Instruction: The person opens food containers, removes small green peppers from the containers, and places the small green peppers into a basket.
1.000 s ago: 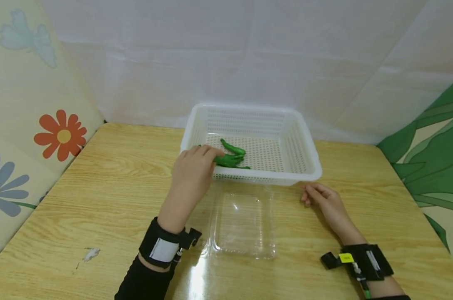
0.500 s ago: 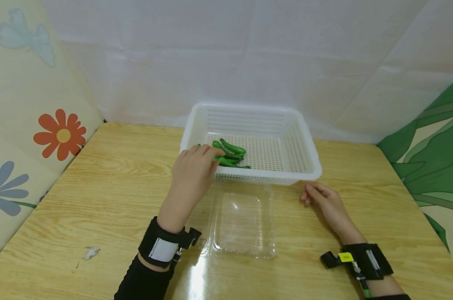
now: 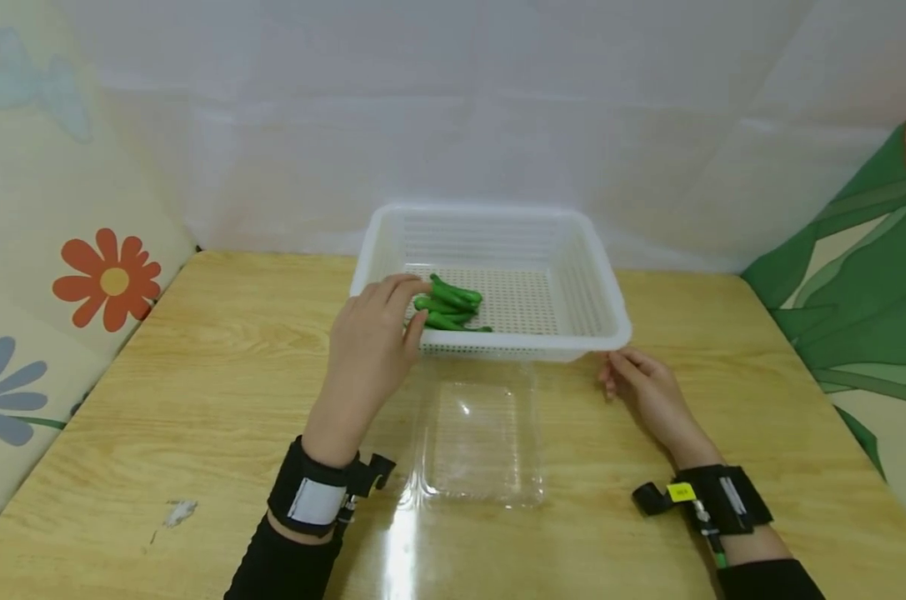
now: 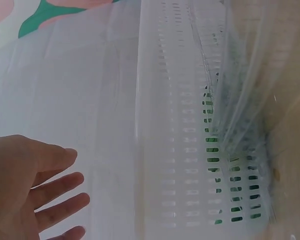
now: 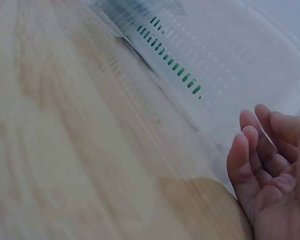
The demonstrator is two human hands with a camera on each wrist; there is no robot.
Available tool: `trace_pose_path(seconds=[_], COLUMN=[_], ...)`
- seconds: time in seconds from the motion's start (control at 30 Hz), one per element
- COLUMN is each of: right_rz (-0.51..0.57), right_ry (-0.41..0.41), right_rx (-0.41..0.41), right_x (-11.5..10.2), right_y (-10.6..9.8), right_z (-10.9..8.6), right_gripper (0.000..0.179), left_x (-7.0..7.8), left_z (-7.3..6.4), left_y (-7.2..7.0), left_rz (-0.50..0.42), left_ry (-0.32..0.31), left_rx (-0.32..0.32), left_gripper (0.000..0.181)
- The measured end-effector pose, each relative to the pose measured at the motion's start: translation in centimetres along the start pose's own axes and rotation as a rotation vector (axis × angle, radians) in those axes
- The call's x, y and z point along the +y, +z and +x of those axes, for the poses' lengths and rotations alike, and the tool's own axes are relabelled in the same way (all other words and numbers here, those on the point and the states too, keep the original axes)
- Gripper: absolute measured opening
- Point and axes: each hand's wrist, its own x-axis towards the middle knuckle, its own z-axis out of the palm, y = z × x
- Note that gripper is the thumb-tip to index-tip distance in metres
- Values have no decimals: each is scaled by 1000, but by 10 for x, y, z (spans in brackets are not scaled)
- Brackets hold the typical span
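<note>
Several green chili peppers [image 3: 449, 304] lie together in the left part of a white perforated plastic basket [image 3: 520, 342]. My left hand [image 3: 373, 329] is over the basket's near left side, beside the peppers. Its fingers are spread with nothing between them, as the left wrist view shows of the hand [image 4: 37, 185]. By the basket's near right corner, my right hand [image 3: 651, 396] rests on the table, its fingers loosely bent and holding nothing. In the right wrist view, the peppers show only as green through the basket's slots [image 5: 175, 65].
In front of the basket, between my forearms, a clear plastic container [image 3: 478, 442] sits on the wood-grain table [image 3: 220, 400]. A white sheet [image 3: 453, 117] hangs behind. Patterned panels stand at left and right. Both wrists wear black straps.
My left fingers have let go of a green chili pepper, which now lies with the others. They have spread wider and risen slightly. My right hand keeps its pose; the head view has shifted a little.
</note>
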Motion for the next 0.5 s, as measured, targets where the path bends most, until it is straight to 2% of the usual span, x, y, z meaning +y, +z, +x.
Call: trace_pose_path(seconds=[0.13,0.23,0.37,0.5], right_rz=[-7,-99,-197,-203], right_ry=[3,-4,-29,-2], right_rx=[-4,9,36,56], right_x=[-1,-3,-2,-4], right_y=[0,1,8,14], right_z=[0,-1,0,-1], right_gripper=[33,32,29,31], left_x=[-1,1,5,8], left_z=[-1,1,3,1], left_y=[1,0,-2,-3], left_rz=[-6,13,52,64], left_ry=[18,36,56,78], left_rx=[34,35,16,-11], left_gripper=[38,41,45,46])
